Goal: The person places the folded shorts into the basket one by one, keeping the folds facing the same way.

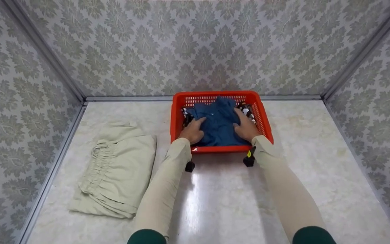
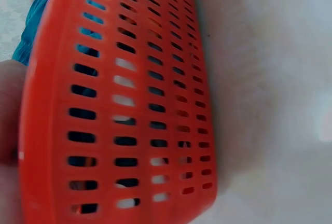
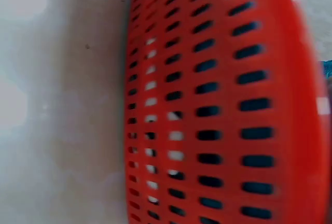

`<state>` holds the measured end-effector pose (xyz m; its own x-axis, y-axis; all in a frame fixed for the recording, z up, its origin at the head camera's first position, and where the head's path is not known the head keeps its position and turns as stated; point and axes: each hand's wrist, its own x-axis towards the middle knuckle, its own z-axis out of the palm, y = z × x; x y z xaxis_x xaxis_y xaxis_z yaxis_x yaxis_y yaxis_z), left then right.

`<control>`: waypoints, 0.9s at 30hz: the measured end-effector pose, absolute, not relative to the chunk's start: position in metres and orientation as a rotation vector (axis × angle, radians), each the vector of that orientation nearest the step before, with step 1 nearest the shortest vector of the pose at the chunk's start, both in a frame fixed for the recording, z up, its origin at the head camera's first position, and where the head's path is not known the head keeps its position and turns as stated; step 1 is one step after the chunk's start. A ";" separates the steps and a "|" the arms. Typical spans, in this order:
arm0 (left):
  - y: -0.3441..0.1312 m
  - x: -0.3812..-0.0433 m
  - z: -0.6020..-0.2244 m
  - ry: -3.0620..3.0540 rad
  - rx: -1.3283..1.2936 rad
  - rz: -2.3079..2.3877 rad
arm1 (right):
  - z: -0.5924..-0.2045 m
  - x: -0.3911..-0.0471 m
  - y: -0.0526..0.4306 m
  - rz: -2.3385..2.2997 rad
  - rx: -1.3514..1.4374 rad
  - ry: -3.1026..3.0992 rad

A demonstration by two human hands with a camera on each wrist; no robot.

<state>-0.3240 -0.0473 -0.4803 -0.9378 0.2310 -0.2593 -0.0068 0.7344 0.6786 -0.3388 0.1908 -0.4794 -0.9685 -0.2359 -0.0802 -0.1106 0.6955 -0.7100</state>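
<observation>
A blue garment (image 1: 217, 123) lies in a red plastic basket (image 1: 220, 149), on top of a black, white and orange patterned cloth (image 1: 248, 112). My left hand (image 1: 193, 131) reaches over the near left corner and rests on the garment's left side, index finger extended. On the opposite side, my right hand (image 1: 246, 127) presses the garment's right edge with its fingers stretched forward. In the left wrist view, the slotted basket wall (image 2: 140, 105) fills the middle, with part of the left hand (image 2: 9, 115) at the rim. The right wrist view mostly shows the slotted wall (image 3: 207, 105).
Folded light-green trousers (image 1: 124, 169) with a gathered waistband lie on the pale marbled surface (image 1: 222, 196) left of the basket. Patterned wall panels (image 1: 201, 47) enclose the back and both sides, and the basket stands near the back one.
</observation>
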 end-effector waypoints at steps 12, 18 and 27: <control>-0.045 -0.324 -0.484 2.668 0.145 0.746 | -0.485 -0.340 0.197 -0.878 -0.214 2.703; -0.037 -0.319 -0.478 2.860 0.097 0.366 | -0.476 -0.331 0.187 -0.469 -0.163 2.929; -0.018 -0.314 -0.473 2.873 0.475 0.215 | -0.473 -0.313 0.163 -0.443 -0.441 2.756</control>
<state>-0.3141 -0.0178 -0.4732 -0.9233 0.3323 -0.1924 0.3000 0.9370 0.1787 -0.3128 0.1626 -0.4732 -0.9031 -0.3454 -0.2553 -0.2479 0.9045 -0.3469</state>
